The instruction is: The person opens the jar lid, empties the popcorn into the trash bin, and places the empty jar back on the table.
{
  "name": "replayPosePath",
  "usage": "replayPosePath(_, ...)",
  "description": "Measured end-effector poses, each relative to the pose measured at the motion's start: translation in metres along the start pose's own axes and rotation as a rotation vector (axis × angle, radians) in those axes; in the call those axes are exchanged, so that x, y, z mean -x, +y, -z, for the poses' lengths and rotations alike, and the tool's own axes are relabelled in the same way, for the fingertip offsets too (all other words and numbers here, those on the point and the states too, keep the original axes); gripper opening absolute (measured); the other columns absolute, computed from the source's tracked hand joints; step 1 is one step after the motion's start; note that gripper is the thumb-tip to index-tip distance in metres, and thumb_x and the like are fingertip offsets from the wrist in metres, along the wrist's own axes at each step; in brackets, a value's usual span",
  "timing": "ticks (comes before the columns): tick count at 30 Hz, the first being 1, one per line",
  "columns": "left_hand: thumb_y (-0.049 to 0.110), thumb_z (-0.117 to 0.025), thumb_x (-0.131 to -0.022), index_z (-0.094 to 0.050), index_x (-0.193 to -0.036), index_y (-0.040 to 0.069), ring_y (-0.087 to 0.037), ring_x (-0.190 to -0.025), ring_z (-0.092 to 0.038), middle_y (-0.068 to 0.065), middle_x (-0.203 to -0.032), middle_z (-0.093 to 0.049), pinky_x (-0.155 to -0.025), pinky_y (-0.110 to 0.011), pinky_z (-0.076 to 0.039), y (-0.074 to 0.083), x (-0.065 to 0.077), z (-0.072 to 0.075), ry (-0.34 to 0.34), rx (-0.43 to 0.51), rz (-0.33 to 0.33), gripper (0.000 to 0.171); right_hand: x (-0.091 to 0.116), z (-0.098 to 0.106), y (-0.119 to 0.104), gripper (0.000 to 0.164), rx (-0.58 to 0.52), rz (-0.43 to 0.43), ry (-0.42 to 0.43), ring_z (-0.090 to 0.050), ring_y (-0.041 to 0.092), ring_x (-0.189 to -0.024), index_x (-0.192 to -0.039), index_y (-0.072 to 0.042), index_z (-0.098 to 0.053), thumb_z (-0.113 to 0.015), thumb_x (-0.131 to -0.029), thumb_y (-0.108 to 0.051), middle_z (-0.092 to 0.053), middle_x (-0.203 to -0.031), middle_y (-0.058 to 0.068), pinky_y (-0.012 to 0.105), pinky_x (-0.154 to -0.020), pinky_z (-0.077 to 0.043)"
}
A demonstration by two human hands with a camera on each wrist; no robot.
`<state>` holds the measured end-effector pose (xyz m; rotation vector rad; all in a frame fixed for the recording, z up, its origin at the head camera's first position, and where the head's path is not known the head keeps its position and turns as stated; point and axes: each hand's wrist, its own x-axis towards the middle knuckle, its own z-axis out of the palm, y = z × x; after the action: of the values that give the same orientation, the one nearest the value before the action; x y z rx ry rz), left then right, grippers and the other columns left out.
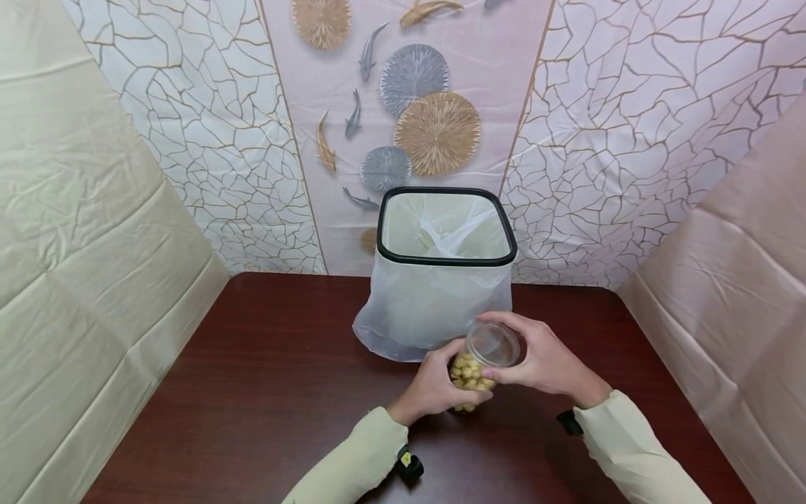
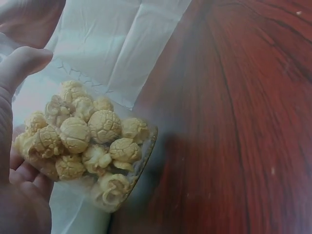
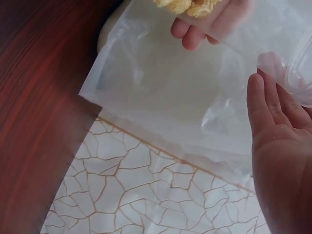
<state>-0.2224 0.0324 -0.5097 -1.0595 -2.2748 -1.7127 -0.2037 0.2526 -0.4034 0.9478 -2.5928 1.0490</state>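
A clear jar of popcorn (image 1: 467,371) is gripped by my left hand (image 1: 433,383), its fingers and thumb curled round the wall. In the left wrist view the round, golden popcorn (image 2: 90,134) shows through the plastic, and the jar is tilted above the table. My right hand (image 1: 544,357) holds a clear round lid (image 1: 494,344) at the jar's mouth, thumb on the near side and fingers on the far side. The right wrist view shows the lid's rim (image 3: 292,73) by the fingertips. Whether the lid still touches the jar, I cannot tell.
Just behind the hands stands a pale bin with a black rim (image 1: 448,261), lined with a translucent plastic bag (image 1: 393,339) that hangs over its outside. The dark red-brown table (image 1: 264,406) ends at a patterned cloth backdrop (image 1: 227,140). Pale cloth walls (image 1: 724,294) flank both sides.
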Motion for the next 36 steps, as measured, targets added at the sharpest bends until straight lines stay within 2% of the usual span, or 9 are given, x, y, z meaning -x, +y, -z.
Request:
replayPosePath(5,0.027,-0.094,-0.075,-0.061,-0.143,0.018,-0.003,-0.102,-0.068,0.000,-0.125,-0.075,-0.089,-0.022,-0.057,0.008,0.007,0.015,0.000,-0.027,-0.002,0.076,-0.004,-0.001,-0.010,0.077,-0.004,0.041,-0.007,-0.070,0.016,-0.105,-0.141,-0.017,-0.063,-0.097,-0.074,-0.031,-0.073,-0.124,-0.001,0.030,-0.088,-0.057)
replayPosePath(10,0.025,-0.095,-0.074,-0.061,-0.143,0.011,-0.007,-0.106,-0.069,-0.009,-0.129,-0.075,-0.093,-0.024,-0.057,0.016,0.014,0.030,0.008,-0.076,-0.022,0.078,-0.008,-0.002,-0.019,0.083,0.032,0.091,-0.038,-0.070,0.019,-0.110,-0.144,-0.015,-0.060,-0.097,-0.074,-0.037,-0.071,-0.130,0.000,0.027,-0.092,-0.056)
replayPosePath(13,0.023,-0.096,-0.073,-0.061,-0.143,0.009,-0.010,-0.109,-0.069,-0.011,-0.130,-0.075,-0.095,-0.026,-0.057,0.018,0.018,0.039,0.021,-0.094,-0.038,0.079,-0.011,-0.002,-0.026,0.086,0.067,0.113,-0.063,-0.069,0.019,-0.117,-0.146,-0.013,-0.059,-0.096,-0.074,-0.043,-0.068,-0.137,-0.002,0.031,-0.097,-0.056)
replayPosePath(17,0.023,-0.096,-0.073,-0.061,-0.142,0.012,-0.011,-0.108,-0.070,-0.006,-0.128,-0.074,-0.094,-0.026,-0.058,0.020,0.027,0.052,0.048,-0.152,-0.054,0.078,-0.014,0.000,-0.037,0.088,0.102,0.128,-0.094,-0.066,0.015,-0.123,-0.147,-0.012,-0.059,-0.095,-0.075,-0.047,-0.067,-0.140,-0.003,0.037,-0.101,-0.056)
replayPosePath(21,0.024,-0.097,-0.071,-0.062,-0.141,0.013,-0.012,-0.109,-0.070,-0.002,-0.128,-0.073,-0.094,-0.028,-0.058,0.025,0.034,0.066,0.069,-0.255,-0.054,0.079,-0.019,0.002,-0.048,0.089,0.123,0.137,-0.113,-0.067,0.015,-0.121,-0.146,-0.009,-0.058,-0.094,-0.075,-0.049,-0.068,-0.136,-0.003,0.041,-0.099,-0.058)
replayPosePath(25,0.023,-0.098,-0.068,-0.062,-0.142,0.009,-0.015,-0.111,-0.070,-0.006,-0.131,-0.072,-0.095,-0.031,-0.059,0.029,0.041,0.078,0.087,-0.385,-0.053,0.083,-0.024,0.000,-0.056,0.089,0.159,0.130,-0.128,-0.067,0.018,-0.121,-0.146,-0.007,-0.058,-0.092,-0.077,-0.052,-0.068,-0.136,0.001,0.042,-0.099,-0.058)
replayPosePath(31,0.022,-0.098,-0.065,-0.061,-0.144,0.008,-0.020,-0.119,-0.070,-0.007,-0.138,-0.070,-0.096,-0.038,-0.060,0.034,0.052,0.093,0.138,-0.603,-0.065,0.089,-0.034,-0.010,-0.058,0.089,0.204,0.123,-0.151,-0.066,0.020,-0.124,-0.145,-0.002,-0.058,-0.089,-0.079,-0.053,-0.069,-0.136,0.005,0.047,-0.103,-0.057)
replayPosePath(36,0.025,-0.099,-0.065,-0.061,-0.145,0.007,-0.022,-0.121,-0.071,-0.008,-0.139,-0.070,-0.094,-0.042,-0.061,0.036,0.058,0.100,0.179,-0.721,-0.095,0.090,-0.038,-0.023,-0.056,0.087,0.180,0.126,-0.158,-0.068,0.021,-0.121,-0.142,-0.001,-0.059,-0.090,-0.078,-0.051,-0.070,-0.131,0.005,0.045,-0.101,-0.057)
